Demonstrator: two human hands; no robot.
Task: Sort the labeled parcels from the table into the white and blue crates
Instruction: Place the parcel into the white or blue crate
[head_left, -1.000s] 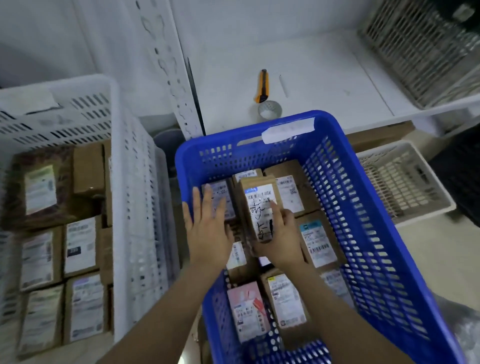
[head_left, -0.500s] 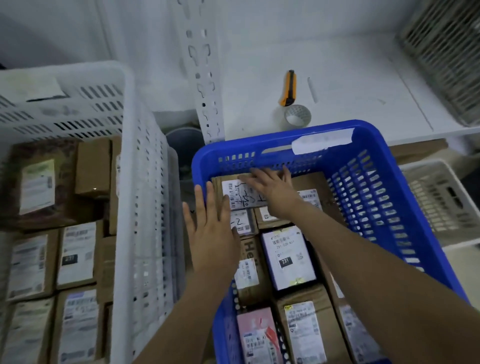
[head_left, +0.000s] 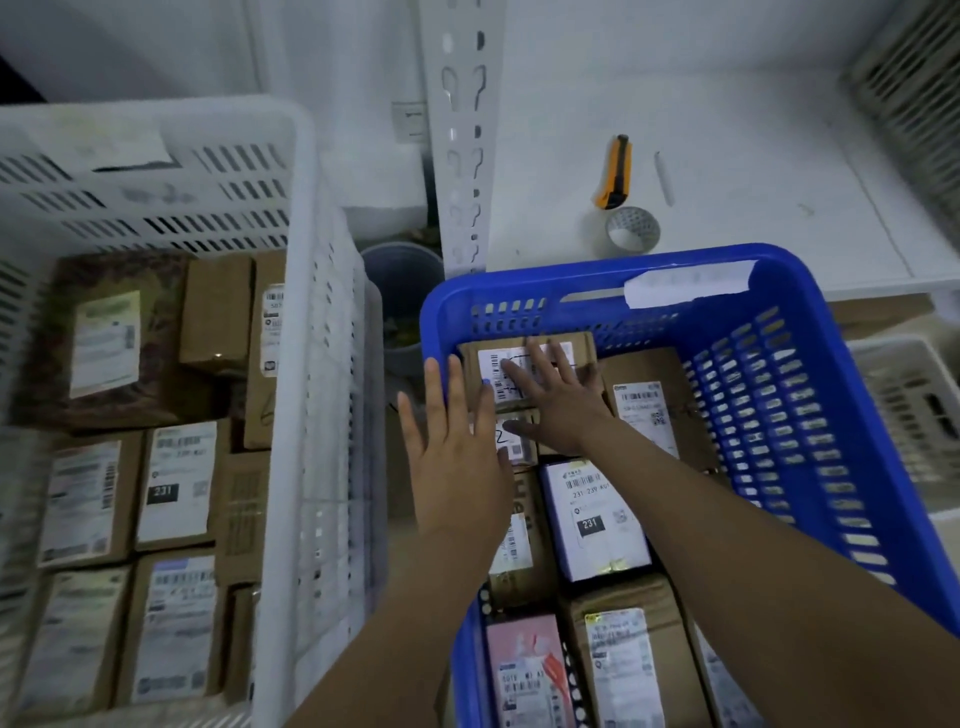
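The right hand (head_left: 556, 400) lies flat with fingers spread, pressing a brown parcel (head_left: 491, 366) into the far left corner of the blue crate (head_left: 519, 280) and gripping nothing. The left hand (head_left: 457, 467) hovers open over that crate's left rim (also holding nothing). The parcel seems perched on 1 smaller box, so it may rock or slide once released, covering labels below

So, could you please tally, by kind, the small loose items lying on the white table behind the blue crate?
Utility knife: 1
Tape roll: 1
White pen-like stick: 1
Total: 3
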